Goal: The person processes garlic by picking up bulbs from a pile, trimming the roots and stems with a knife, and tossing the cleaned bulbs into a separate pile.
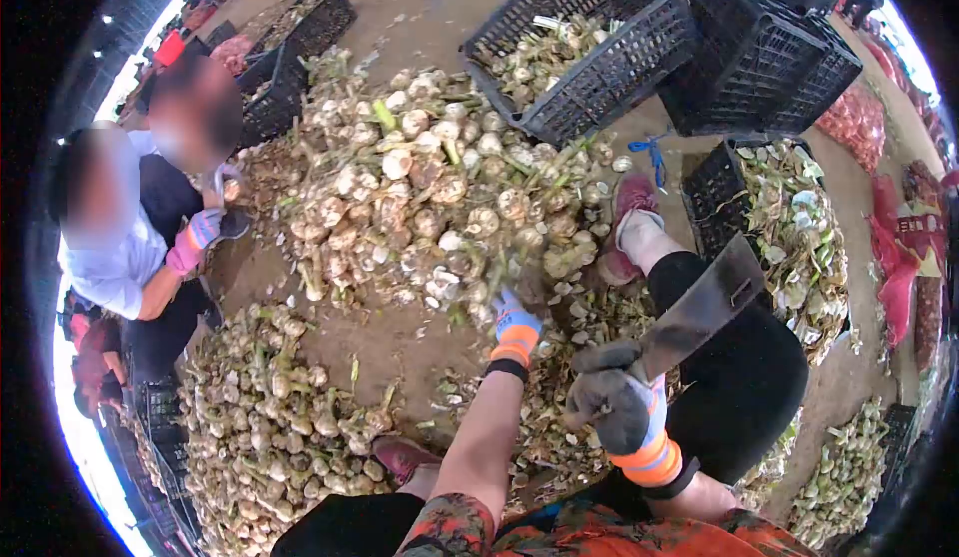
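Observation:
My left hand (514,325), in a blue and orange glove, reaches forward into the edge of a big pile of garlic bulbs (430,187) on the ground; what its fingers hold is hidden. Closer to me, my right hand (611,402) wears a grey glove and is shut on the handle of a broad cleaver (704,305), whose blade points up and to the right over my knee. Trimmed stalks and skins lie under both hands.
Two people sit at the left, one with a pink-gloved hand (195,239) near the pile. A second heap of garlic (265,407) lies at lower left. Black crates (589,42) stand at the top, one crate (724,197) of trimmings at right. My shoe (629,217) rests beside the pile.

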Demonstrator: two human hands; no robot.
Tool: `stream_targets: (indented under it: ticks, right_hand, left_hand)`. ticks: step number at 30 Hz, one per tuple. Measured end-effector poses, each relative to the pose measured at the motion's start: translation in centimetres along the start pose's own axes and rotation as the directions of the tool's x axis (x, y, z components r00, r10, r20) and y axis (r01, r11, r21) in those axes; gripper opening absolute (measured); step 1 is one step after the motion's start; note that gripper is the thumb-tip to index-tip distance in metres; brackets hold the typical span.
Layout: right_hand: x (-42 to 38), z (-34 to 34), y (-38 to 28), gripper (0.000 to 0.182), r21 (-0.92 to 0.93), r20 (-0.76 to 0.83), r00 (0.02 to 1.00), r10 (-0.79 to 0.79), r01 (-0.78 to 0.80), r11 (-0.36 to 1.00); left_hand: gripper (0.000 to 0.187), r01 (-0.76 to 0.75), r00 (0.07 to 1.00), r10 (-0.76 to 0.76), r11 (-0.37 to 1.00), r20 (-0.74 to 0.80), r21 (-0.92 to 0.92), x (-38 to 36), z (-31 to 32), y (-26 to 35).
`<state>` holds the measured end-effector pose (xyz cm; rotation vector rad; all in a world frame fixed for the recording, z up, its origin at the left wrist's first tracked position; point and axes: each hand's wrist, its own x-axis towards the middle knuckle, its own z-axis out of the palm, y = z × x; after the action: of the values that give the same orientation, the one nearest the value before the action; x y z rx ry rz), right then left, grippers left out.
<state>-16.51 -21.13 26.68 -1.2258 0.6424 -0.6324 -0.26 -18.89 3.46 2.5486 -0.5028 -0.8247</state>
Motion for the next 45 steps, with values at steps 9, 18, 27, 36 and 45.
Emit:
stream_targets:
  ticks: [9, 18, 27, 36, 45]
  right_hand:
    - [0.3, 0.6, -2.0, 0.011, -0.025, -0.029, 0.997, 0.076, -0.077, 0.997]
    - [-4.0, 4.3, -1.3, 0.034, -0.822, 0.566, 0.736, 0.372, 0.476, 0.312]
    - [-7.4, 8.4, -1.5, 0.038, -0.738, 0.663, 0.603, 0.444, 0.627, 0.249]
    - [-7.4, 9.4, 0.1, 0.036, -0.717, 0.662, 0.537, 0.523, 0.656, 0.236]
    - [-6.8, 9.7, 1.8, 0.040, -0.741, 0.616, 0.559, 0.554, 0.650, 0.168]
  left_hand:
    - [0.080, 0.023, 0.979, 0.194, 0.201, 0.063, -0.979, -1.9, 0.0, -6.9]
    - [0.041, 0.040, 0.995, 0.098, -0.075, 0.032, -0.996, -15.8, -14.3, -8.5]
    - [0.040, 0.427, 0.887, 0.392, -0.495, 0.244, -0.757, -24.8, -18.9, -9.1]
    - [0.055, -0.471, 0.863, 0.338, 0.807, -0.375, -0.356, -27.8, -20.1, -8.9]
    - [0.021, 0.026, 0.970, 0.242, -0.093, 0.002, -0.995, -25.3, -16.7, -11.4]
